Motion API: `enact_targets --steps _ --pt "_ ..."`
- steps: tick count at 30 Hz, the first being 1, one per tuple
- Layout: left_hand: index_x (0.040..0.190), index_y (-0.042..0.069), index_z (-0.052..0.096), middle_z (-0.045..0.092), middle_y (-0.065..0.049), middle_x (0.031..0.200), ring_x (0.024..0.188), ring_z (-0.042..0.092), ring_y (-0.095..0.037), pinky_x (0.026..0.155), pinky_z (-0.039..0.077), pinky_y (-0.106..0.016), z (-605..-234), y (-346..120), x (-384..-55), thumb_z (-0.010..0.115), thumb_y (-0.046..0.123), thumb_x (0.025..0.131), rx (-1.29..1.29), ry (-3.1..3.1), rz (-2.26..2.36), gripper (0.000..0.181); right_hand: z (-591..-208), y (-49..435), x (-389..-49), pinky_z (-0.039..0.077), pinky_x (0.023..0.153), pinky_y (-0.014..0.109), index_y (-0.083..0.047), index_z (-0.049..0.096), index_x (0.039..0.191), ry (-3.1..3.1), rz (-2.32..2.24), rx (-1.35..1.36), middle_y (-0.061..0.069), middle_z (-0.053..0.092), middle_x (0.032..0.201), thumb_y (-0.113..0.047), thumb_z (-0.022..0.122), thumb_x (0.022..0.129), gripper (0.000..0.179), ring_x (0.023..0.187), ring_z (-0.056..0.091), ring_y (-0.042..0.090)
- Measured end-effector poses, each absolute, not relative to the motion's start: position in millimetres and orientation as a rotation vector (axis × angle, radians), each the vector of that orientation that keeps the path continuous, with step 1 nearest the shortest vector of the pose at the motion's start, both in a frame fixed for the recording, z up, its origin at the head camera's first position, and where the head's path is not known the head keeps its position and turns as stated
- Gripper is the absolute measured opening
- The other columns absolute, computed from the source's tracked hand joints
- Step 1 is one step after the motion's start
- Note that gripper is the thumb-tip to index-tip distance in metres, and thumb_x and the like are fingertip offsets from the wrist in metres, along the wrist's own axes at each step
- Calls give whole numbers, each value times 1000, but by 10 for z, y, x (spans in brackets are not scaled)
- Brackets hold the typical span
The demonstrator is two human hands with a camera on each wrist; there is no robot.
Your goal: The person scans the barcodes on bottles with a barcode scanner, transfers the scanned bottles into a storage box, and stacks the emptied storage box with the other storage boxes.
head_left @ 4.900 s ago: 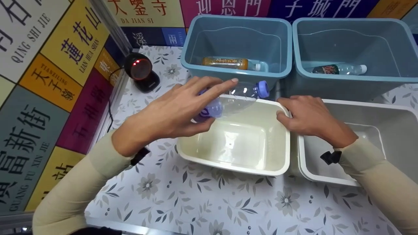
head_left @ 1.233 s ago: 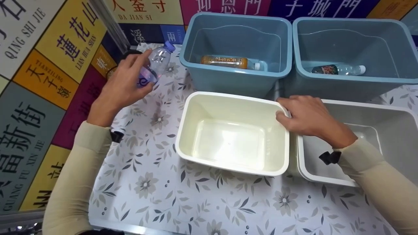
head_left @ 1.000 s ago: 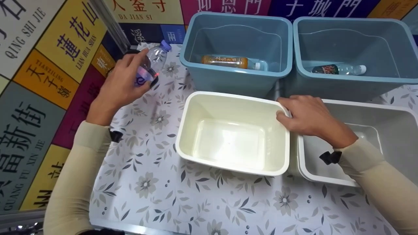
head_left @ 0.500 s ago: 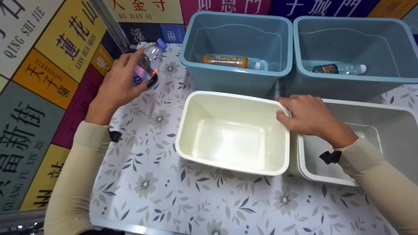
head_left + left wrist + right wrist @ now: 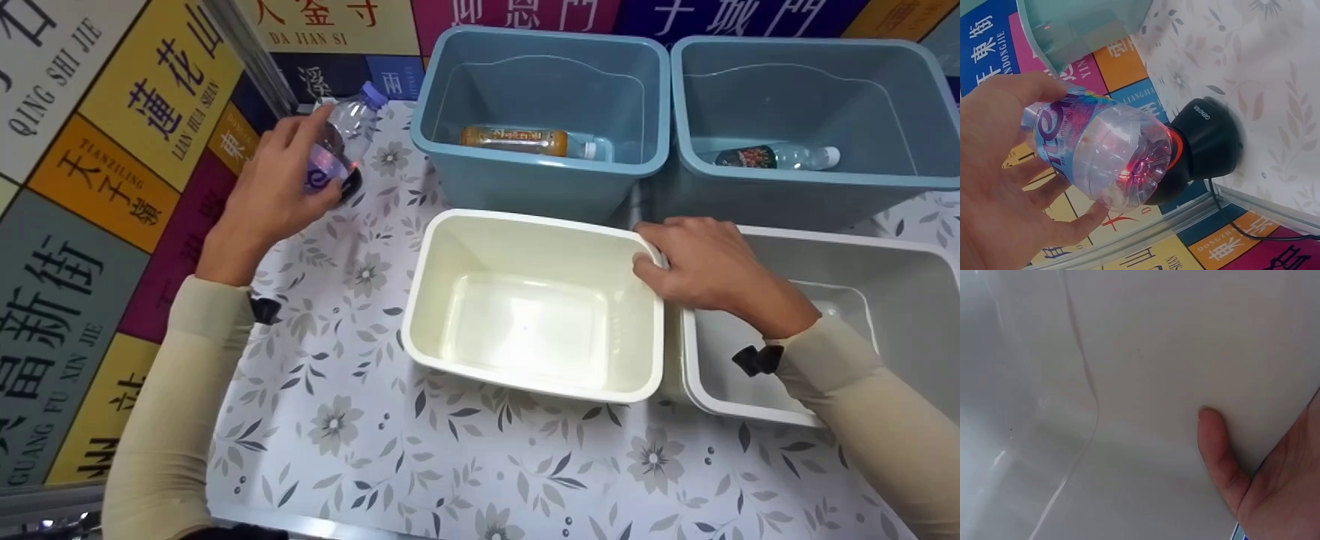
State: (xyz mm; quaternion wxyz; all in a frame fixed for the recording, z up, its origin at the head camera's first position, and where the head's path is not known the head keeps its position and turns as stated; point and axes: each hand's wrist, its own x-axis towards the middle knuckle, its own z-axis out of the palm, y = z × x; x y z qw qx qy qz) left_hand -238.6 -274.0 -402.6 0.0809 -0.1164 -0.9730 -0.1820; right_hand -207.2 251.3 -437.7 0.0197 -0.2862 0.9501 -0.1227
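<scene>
My left hand [image 5: 274, 180] grips a clear plastic bottle [image 5: 356, 124] with a purple cap and a purple-pink label. The bottle is tilted, its base close in front of a black barcode scanner [image 5: 1204, 138]; red light glints on the base in the left wrist view. In the head view the hand and bottle cover most of the scanner. My right hand [image 5: 697, 262] holds the right rim of a cream bin [image 5: 525, 386], thumb inside against the wall. Nothing lies in this bin.
Two blue bins stand behind: the left one [image 5: 540, 161] contains an orange-labelled bottle [image 5: 517, 141], the right one [image 5: 810, 178] a dark-labelled bottle [image 5: 750, 157]. A grey-white bin [image 5: 847, 244] stands at the right. A lettered wall panel [image 5: 90, 247] borders the left side.
My left hand has carried the bottle from above the cream bin to the scanner at the back left; lately it shifts only slightly. My right hand stays on the rim.
</scene>
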Motion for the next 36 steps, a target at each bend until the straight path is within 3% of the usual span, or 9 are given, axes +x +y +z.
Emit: enact_targets --steps 25,36 --pt "160 40 16 42 -8 153 131 46 -32 100 48 -56 -3669 -2368 -2322 64 33 92 -450 -2813 -347 84 -4375 2517 -2069 32 48 34 -23 60 86 2940 -373 -872 0 56 70 -34 52 96 17 63 51 19" --pt "160 40 15 39 -5 156 137 42 -30 101 46 -64 -3566 -2163 -2274 63 33 93 -544 -2785 -261 83 -4363 2507 -2060 30 47 35 -24 54 78 2961 -369 -864 0 55 68 -33 53 94 19 63 52 20"
